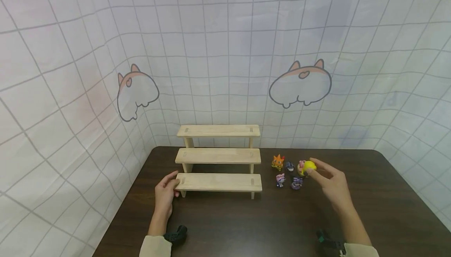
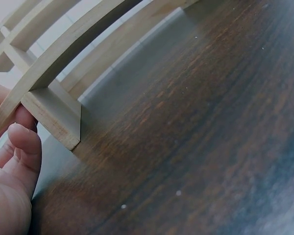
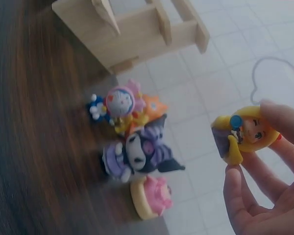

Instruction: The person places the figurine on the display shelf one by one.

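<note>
My right hand (image 1: 332,184) pinches a small yellow-hooded figurine (image 3: 247,133) between thumb and fingers, held above the tabletop. In the head view it hangs over a pink figurine (image 3: 156,197), partly covering it. At the left end of the lowest step of a three-tier wooden display stand (image 1: 218,181), my left hand (image 1: 165,194) grips the board, with fingertips beneath its edge. Beside the stand are a purple-and-black figurine (image 3: 139,152), an orange spiky figurine (image 1: 278,161), a pink-and-white figurine (image 1: 280,180) and a dark blue figurine (image 1: 289,166).
The dark wooden table (image 1: 225,225) carries the stand near its back edge. A white gridded cloth (image 1: 218,73) with cartoon animal prints hangs behind and along the sides. Black straps with devices (image 1: 176,235) sit on both wrists.
</note>
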`<control>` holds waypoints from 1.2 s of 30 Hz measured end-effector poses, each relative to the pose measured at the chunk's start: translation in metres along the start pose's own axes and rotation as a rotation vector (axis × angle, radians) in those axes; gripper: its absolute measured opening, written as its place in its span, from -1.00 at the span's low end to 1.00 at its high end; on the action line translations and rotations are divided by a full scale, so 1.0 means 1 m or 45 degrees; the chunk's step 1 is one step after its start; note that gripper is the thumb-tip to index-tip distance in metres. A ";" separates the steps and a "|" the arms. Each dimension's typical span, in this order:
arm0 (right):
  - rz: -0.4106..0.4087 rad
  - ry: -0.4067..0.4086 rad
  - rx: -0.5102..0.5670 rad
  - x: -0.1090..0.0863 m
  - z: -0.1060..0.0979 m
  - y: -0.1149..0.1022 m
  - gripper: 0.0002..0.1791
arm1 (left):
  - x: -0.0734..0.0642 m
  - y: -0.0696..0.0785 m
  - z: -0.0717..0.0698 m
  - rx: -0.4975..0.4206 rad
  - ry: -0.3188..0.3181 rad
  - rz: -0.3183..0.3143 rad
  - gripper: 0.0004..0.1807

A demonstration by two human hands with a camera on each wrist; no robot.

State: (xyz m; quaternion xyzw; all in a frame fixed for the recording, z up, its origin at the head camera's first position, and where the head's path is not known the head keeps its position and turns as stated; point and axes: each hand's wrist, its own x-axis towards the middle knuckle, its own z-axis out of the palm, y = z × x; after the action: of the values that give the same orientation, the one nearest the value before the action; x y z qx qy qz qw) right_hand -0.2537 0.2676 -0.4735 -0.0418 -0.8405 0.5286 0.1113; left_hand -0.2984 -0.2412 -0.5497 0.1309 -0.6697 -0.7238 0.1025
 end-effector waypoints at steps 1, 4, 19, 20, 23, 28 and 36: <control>-0.012 0.000 -0.006 0.000 0.001 -0.002 -0.34 | 0.000 0.000 0.000 0.001 -0.001 -0.001 -0.57; -0.043 -0.008 -0.004 -0.002 0.006 -0.007 -0.36 | 0.000 0.000 0.000 0.004 0.001 0.001 -0.57; -0.128 -0.083 0.023 -0.007 0.038 -0.016 -0.45 | 0.000 -0.002 0.001 0.007 0.020 0.026 -0.59; -0.124 -0.084 0.022 -0.008 0.041 -0.016 -0.45 | 0.000 -0.002 0.001 0.003 0.019 0.028 -0.59; -0.115 -0.092 0.029 -0.009 0.049 -0.019 -0.46 | 0.000 -0.002 0.001 -0.001 0.020 0.034 -0.58; -0.131 -0.108 0.050 -0.012 0.061 -0.022 -0.46 | 0.000 -0.002 0.001 -0.003 0.028 0.037 -0.58; -0.135 -0.144 0.118 -0.018 0.081 -0.023 -0.50 | 0.001 -0.003 0.001 -0.005 0.036 0.045 -0.60</control>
State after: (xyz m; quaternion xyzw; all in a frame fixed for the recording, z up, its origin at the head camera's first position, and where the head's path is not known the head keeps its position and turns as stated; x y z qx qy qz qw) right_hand -0.2539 0.1834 -0.4892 0.0381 -0.8211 0.5619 0.0933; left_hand -0.2996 -0.2408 -0.5526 0.1289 -0.6690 -0.7213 0.1249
